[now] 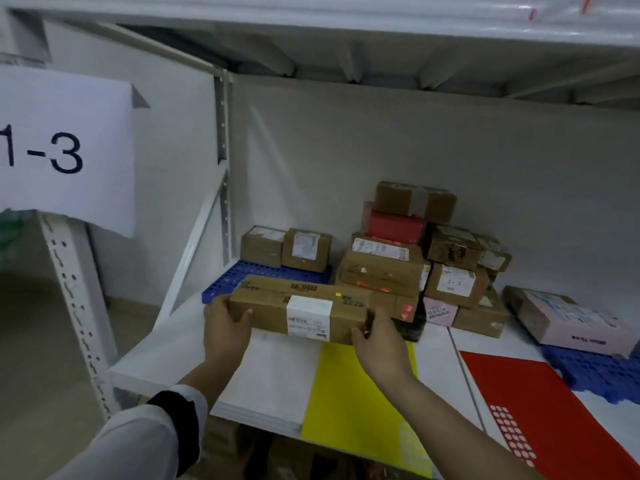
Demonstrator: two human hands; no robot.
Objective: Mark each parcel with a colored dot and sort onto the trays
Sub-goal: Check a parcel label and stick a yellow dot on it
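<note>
Lower left: a white sleeve [138,434] with a dark cuff is seen. On the rack post at left a paper sign [65,150] marked "1-3" is hung.

A yellow sheet [346,393] and a red sheet [540,403] are laid flat on the white shelf [270,368], yellow to the left, the two apart. Dot stickers are seen at the near end of each.

Past the yellow sheet a long brown box [301,310] is held by both ends. The left hand [225,327] is wrapped round the left end, and the right hand [377,348] is curled round the right end. A yellow dot [338,294] is seen on the box top.

The box is at the front edge of the left blue tray [242,275]; whether they touch cannot be told. Two small boxes [287,249] are set on that tray.

Farther right, a pile of parcels [381,268] is stacked by the back wall. A pink parcel [571,320] is laid on the right blue tray [595,372].
</note>
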